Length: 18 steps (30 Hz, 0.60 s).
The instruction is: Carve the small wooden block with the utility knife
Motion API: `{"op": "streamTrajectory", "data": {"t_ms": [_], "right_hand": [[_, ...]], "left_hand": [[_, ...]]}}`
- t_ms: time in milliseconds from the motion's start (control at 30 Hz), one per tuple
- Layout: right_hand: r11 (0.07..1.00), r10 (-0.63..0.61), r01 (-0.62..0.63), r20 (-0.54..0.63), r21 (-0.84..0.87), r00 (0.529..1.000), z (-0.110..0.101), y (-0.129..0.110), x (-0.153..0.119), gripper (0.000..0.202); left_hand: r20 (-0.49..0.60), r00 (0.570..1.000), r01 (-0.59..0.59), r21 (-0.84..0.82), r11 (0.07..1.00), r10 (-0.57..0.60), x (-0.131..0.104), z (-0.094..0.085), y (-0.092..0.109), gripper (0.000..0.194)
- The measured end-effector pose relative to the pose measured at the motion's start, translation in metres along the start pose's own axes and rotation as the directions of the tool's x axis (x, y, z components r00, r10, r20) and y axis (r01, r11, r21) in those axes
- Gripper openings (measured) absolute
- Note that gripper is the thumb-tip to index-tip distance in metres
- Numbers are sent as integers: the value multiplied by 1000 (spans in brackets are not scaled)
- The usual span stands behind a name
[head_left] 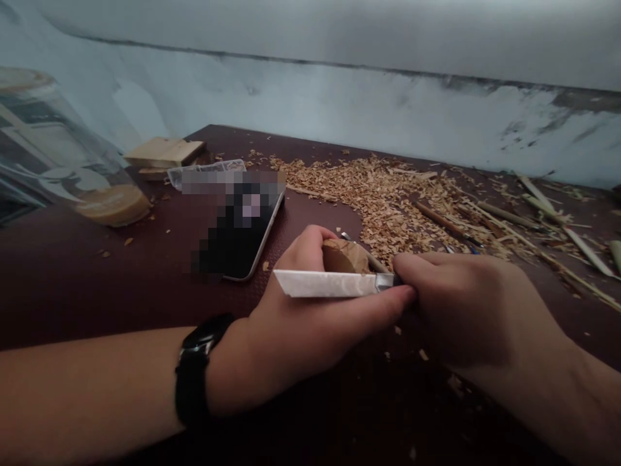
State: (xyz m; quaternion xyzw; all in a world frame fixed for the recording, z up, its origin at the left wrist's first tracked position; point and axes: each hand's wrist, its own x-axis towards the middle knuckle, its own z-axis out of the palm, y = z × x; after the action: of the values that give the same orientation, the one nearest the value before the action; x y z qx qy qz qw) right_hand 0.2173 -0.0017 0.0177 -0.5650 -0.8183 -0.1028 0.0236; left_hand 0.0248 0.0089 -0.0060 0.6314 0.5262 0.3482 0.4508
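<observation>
My left hand (310, 317), with a black watch on its wrist, is wrapped round a small piece of wood (345, 255). Its thumb stretches right, under the blade, to the fingers of the other hand. My right hand (466, 307) is closed on a knife (330, 285). The flat, pale blade points left and lies across the near side of the wood; the handle is mostly hidden in the fist. A thin rod-like thing (378, 264) shows just behind the blade, partly hidden by my hands.
Wood shavings (388, 207) are heaped on the dark red table (160, 285), with sticks and a slim tool (446, 222) at the right. A phone (242, 230), a clear plastic tray (208, 173), wooden blocks (165, 153) and a large clear container (63, 149) stand left. A wall borders the back.
</observation>
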Motion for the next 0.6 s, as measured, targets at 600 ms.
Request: {"op": "streamTrajectory", "data": {"t_ms": [600], "right_hand": [[995,30,-43,-135,-92,990,7,-9,-19,19]], "left_hand": [[53,999,2,-141,990,6,5,1,3,60]]}}
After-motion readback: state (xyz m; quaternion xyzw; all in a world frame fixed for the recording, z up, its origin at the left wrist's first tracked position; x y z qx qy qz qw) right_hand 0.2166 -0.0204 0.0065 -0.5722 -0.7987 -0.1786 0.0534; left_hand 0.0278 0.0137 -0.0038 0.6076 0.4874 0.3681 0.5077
